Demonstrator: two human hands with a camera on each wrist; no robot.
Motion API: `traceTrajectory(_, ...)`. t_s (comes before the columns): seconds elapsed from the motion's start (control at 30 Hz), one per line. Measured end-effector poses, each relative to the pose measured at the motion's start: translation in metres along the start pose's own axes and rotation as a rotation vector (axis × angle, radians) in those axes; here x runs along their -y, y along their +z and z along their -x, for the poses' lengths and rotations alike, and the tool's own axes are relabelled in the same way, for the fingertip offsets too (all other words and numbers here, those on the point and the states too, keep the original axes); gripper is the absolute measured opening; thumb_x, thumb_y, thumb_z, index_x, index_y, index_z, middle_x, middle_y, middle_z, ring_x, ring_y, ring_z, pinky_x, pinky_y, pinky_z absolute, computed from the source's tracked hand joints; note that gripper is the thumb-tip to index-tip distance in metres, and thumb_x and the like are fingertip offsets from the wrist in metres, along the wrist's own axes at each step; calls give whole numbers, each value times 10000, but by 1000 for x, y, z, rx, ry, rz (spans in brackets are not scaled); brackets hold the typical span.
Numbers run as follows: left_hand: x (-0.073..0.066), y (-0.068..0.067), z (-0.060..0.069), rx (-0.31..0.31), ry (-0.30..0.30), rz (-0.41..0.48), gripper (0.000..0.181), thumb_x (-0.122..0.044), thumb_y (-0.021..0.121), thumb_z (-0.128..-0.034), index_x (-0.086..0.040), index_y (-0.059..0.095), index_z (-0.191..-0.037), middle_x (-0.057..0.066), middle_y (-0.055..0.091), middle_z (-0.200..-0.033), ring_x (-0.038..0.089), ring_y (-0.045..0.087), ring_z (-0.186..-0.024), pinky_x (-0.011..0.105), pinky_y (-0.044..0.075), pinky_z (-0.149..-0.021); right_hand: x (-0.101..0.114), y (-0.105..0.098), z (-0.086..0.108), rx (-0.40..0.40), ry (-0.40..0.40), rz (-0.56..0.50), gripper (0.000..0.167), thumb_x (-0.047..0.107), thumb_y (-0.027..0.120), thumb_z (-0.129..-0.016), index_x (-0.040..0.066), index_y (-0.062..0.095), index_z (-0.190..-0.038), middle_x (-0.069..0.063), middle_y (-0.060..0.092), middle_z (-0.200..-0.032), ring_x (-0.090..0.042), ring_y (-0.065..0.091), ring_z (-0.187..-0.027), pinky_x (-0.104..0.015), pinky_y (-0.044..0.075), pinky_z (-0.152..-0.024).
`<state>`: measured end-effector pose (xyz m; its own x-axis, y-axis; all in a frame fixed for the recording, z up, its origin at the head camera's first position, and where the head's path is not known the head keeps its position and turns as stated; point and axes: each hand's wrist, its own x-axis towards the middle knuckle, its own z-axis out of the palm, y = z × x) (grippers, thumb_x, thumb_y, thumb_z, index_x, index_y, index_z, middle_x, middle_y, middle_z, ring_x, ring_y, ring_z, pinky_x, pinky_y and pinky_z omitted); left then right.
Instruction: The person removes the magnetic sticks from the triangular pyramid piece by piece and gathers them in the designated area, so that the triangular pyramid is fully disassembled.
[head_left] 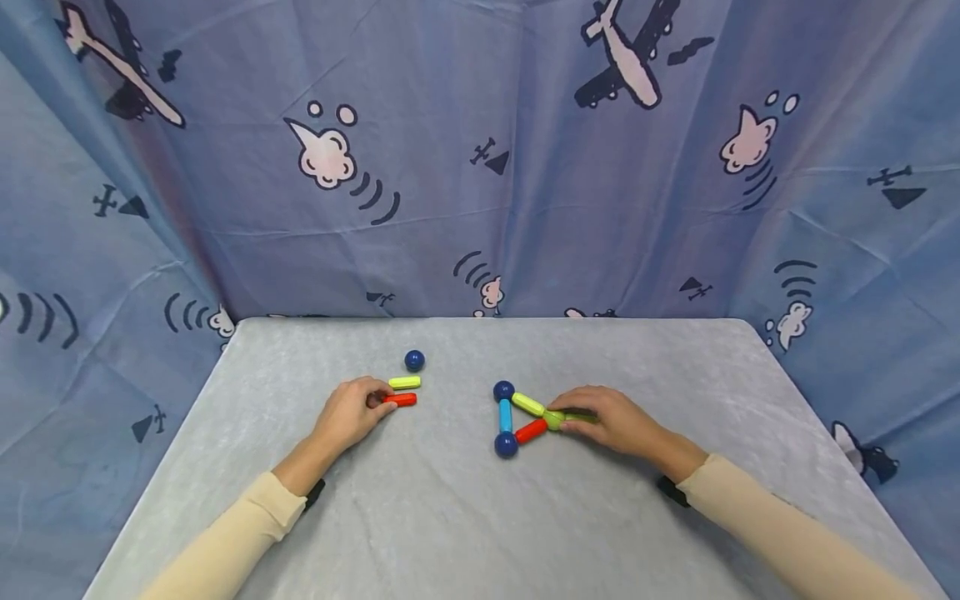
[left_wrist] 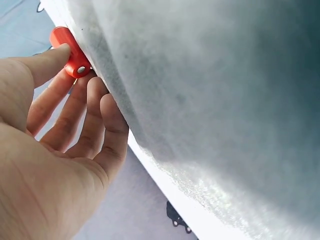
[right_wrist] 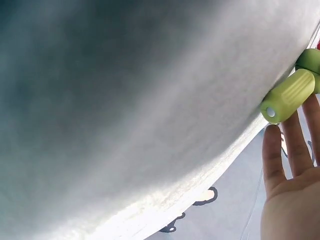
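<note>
My left hand (head_left: 351, 414) pinches a red rod (head_left: 402, 400) between thumb and fingers; the left wrist view shows the thumb on the red rod (left_wrist: 71, 52). My right hand (head_left: 617, 421) is at the green ball (head_left: 553, 419), its fingers around a green rod (head_left: 580, 416) joined there. A triangle stands left of that hand: a yellow-green rod (head_left: 528, 404), a blue rod (head_left: 505, 416) and a red rod (head_left: 531, 431), with dark blue balls (head_left: 504, 390) (head_left: 506, 444) at two corners. In the right wrist view, fingers touch the green rod (right_wrist: 287, 97).
A loose yellow-green rod (head_left: 405, 382) lies just behind the red rod in my left hand, with a dark blue ball (head_left: 414, 360) farther back. The grey cloth-covered table (head_left: 450, 517) reaches to a patterned blue curtain (head_left: 427, 167).
</note>
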<state>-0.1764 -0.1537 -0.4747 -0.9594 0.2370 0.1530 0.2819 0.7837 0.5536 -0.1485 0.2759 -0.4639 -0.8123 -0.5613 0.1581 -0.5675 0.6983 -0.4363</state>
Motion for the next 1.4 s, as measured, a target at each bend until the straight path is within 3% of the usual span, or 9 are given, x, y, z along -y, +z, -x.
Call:
traceTrajectory(0.37,-2,5,-2,-47,26,-54,194,-209,789,-851,-102,758,-1010,3,593,-831,97,496,-658,255,396,-574,-3,0,2,-6,18,-48,331,281,759,-881,340,699,-1201,158,693,-1182,-88,666,-1098,-374,550,-936)
traceTrajectory(0.7,-6,7,-6,-29,3,-26,202,-155,756,-874,-84,743,-1062,48,741,-922,121,646,-747,327,529,-680,-3,-3,5,-5,35,-72,328,286,756,-885,317,703,-1207,138,700,-1182,-101,669,-1095,-375,552,-929)
traceTrajectory(0.97,-13,1,-9,-75,-3,-51,225,-266,793,-844,-125,748,-1015,-3,680,-841,115,572,-689,284,448,-610,-3,-4,4,-20,13,-91,322,277,757,-883,290,711,-1201,102,714,-1173,-130,679,-1074,-380,557,-907)
traceTrajectory(1.03,-20,0,-11,-96,21,-38,227,-271,803,-834,-131,748,-1005,-1,650,-829,116,538,-674,276,423,-592,-2,-5,4,-20,13,-96,321,271,756,-884,285,711,-1201,99,715,-1173,-133,680,-1070,-381,557,-905)
traceTrajectory(1.13,-36,5,-17,-94,106,-8,209,-244,805,-836,-128,749,-1000,2,637,-828,108,530,-675,269,426,-605,-1,-6,3,-14,17,-110,319,264,750,-889,276,709,-1205,93,714,-1176,-140,678,-1073,-383,554,-911)
traceTrajectory(1.3,-66,25,-27,-3,259,29,201,-217,773,-872,-114,741,-1042,13,654,-896,119,577,-729,265,462,-632,1,-3,2,9,20,-127,311,285,732,-904,275,706,-1214,87,710,-1187,-147,673,-1092,-385,550,-928)
traceTrajectory(1.4,-82,36,-34,64,293,33,206,-216,753,-891,-123,733,-1073,11,666,-939,137,610,-798,267,483,-659,1,-1,0,19,22,-128,311,303,720,-913,284,701,-1222,86,706,-1196,-146,669,-1101,-385,547,-936)
